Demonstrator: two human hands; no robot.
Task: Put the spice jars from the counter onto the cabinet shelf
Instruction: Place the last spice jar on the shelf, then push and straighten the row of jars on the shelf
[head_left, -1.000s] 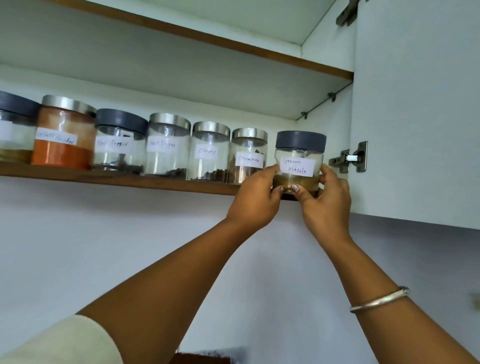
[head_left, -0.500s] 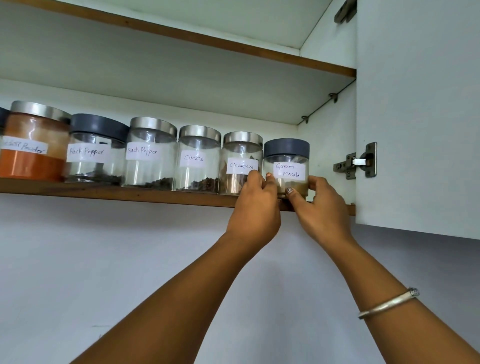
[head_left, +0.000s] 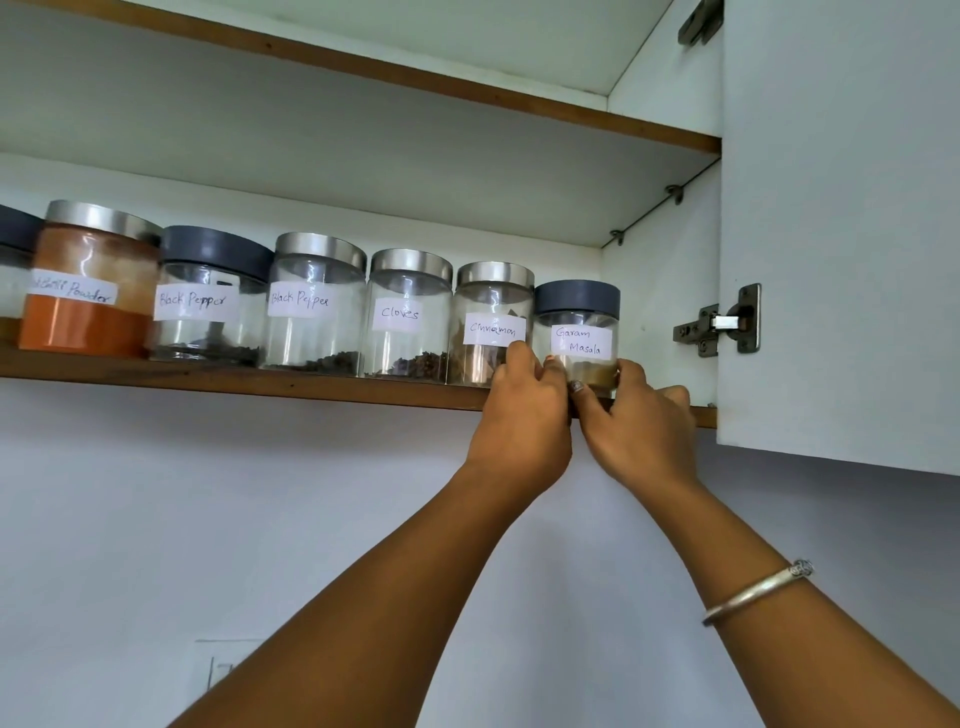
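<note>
Pushed further back onto the cabinet shelf (head_left: 260, 381) since a second ago: the Garam Masala jar (head_left: 576, 332), then held out past the front edge, now seated on the board at its right end, close to the cabinet side wall. Set just beside the Cinnamon jar (head_left: 492, 322), whether touching or not cannot be told. Grey lid on top, handwritten label facing outward, brown powder low inside.

Wrapped around the jar's lower part from both sides: left hand (head_left: 522, 415) on the left flank, its fingers (head_left: 519, 358) curled up against the glass and partly across the Cinnamon jar's base; right hand (head_left: 639, 421) on the right flank, thumb across the front near the bottom, remaining fingers reaching around behind. Both grasping the Garam Masala jar, neither released. Silver bangle (head_left: 753, 592) on the right forearm.

Lined up leftward along the shelf's front edge: Cloves jar (head_left: 408, 312) with steel lid, a steel-lidded Black Pepper jar (head_left: 311, 301), a grey-lidded Black Pepper jar (head_left: 208, 296), then a chilli powder jar (head_left: 88, 280) filled with orange-red powder, and part of one more grey-lidded jar cut off at the left border.

Open cabinet door (head_left: 841, 218) at right, hinge (head_left: 719, 325) visible beside the shelf's right end.
</note>
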